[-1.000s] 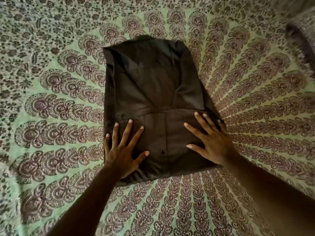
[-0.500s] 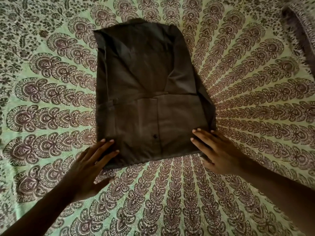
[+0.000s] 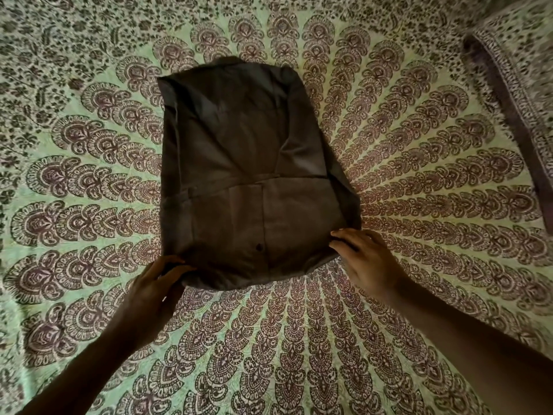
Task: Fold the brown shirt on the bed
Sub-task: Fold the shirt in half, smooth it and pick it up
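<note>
While already folded into a compact rectangle, brown shirt (image 3: 251, 181) lies mid-bed on patterned bedsheet (image 3: 419, 205); sleeves tucked, likely one last fold left. Left hand (image 3: 152, 292) at 7 o'clock pinches near corner; right hand (image 3: 363, 262) at 5 o'clock curls round other corner.

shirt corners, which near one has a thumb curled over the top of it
The near left corner of the brown shirt: the left hand pinches it, thumb on top. At the near right corner, the right hand shows no thumb over the cloth.
</note>
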### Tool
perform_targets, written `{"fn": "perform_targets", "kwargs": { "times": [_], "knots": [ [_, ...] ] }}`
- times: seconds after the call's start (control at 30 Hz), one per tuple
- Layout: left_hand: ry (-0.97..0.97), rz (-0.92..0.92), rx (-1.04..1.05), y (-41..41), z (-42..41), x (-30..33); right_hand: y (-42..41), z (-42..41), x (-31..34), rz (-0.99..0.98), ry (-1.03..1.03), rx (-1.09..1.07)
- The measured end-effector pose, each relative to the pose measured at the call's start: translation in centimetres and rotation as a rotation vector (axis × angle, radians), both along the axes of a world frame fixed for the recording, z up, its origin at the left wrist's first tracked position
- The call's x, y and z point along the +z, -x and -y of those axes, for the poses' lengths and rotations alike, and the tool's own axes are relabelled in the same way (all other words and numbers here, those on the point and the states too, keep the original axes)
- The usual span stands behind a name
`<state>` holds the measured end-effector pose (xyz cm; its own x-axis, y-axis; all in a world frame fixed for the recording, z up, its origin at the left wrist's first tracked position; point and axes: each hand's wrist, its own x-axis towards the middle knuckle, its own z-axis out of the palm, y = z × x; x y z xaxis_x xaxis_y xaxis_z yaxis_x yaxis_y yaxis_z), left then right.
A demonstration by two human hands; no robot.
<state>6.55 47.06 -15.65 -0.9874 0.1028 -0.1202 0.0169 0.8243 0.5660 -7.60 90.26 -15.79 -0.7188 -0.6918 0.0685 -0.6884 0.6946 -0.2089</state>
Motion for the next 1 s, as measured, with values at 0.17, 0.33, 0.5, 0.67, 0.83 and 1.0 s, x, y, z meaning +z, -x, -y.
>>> {"fn": "perform_targets", "kwargs": {
  "times": [0.17,0.33,0.5,0.67,0.83,1.0],
  "knots": [
    [-0.127,0.016,0.248,2.3,-0.5,3.9,1.2,1.2,2.7,0.042,0.201,-0.118],
    [-0.158,-0.096,0.419,7.3,0.2,7.4,4.6,3.5,6.8,0.148,0.357,-0.273],
    [-0.142,-0.184,0.557,14.9,1.0,9.7,11.8,6.5,8.8,0.098,0.404,-0.305],
    [-0.154,-0.262,0.634,23.7,3.5,8.8,21.1,10.3,8.6,-0.02,0.398,-0.338],
    [-0.037,-0.274,0.654,32.1,5.8,7.0,30.1,12.8,6.4,-0.032,0.333,-0.299],
    [-0.017,-0.24,0.684,37.8,8.0,4.0,37.5,15.2,3.6,-0.008,0.25,-0.302]
  ]
}}
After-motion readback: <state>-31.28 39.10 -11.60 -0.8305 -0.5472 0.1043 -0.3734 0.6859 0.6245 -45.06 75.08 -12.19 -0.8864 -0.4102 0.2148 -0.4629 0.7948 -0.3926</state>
